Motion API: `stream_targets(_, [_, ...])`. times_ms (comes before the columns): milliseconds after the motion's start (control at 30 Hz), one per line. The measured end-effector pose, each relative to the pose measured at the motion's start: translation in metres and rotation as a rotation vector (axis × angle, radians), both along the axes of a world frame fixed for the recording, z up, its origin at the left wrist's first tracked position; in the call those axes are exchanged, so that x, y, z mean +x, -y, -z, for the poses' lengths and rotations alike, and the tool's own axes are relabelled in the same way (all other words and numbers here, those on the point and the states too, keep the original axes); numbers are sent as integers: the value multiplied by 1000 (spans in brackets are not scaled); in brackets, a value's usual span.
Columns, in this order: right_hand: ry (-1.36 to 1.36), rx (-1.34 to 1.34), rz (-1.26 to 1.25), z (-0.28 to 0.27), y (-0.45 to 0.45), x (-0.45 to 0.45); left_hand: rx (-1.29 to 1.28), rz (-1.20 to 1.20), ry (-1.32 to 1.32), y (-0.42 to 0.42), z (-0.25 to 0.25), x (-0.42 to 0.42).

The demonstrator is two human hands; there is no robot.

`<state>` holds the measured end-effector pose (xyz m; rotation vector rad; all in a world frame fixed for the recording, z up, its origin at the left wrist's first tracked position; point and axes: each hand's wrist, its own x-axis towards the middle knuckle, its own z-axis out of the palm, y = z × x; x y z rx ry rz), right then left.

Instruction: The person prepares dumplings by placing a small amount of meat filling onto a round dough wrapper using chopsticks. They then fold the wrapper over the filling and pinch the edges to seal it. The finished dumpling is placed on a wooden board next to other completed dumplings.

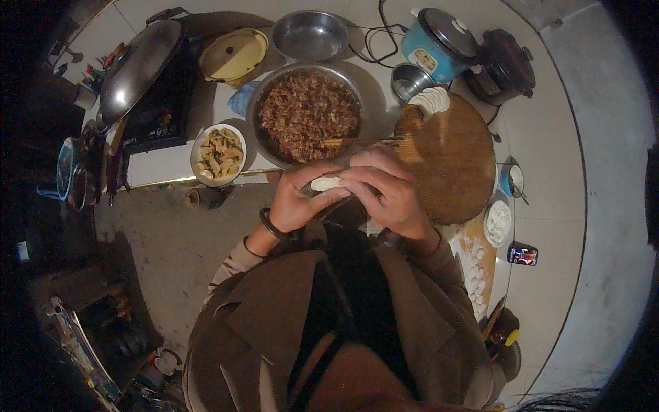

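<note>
Between my left hand [305, 198] and my right hand [383, 190] is a small folded piece of pale dough [326, 184], pinched by the fingers of both. Just beyond them a large steel bowl [253, 131] holds chopped meat filling [309, 110]. A pair of chopsticks [360, 140] lies with tips in the filling and the other ends over a round wooden board [453, 165]. Several white folded dumplings [431, 101] overlap at the board's far edge. Small dough pieces [476, 278] lie on a floured board [463, 242] at my right, near a bowl of flour [498, 223].
An empty steel basin [310, 36], a yellow enamel basin [234, 54], a wok [141, 72], a small steel pot [412, 81], a blue rice cooker [437, 44] and a dark cooker [499, 67] stand farther off. A bowl of food [219, 154] is left; a phone [523, 254] lies right.
</note>
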<state>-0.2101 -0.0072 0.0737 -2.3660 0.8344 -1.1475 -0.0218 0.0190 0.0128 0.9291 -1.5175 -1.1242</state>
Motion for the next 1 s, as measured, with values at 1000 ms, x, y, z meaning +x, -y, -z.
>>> stream_targets(1000, [-16, 2, -17, -5, -1, -2, 93, 190, -157, -3, 4, -2])
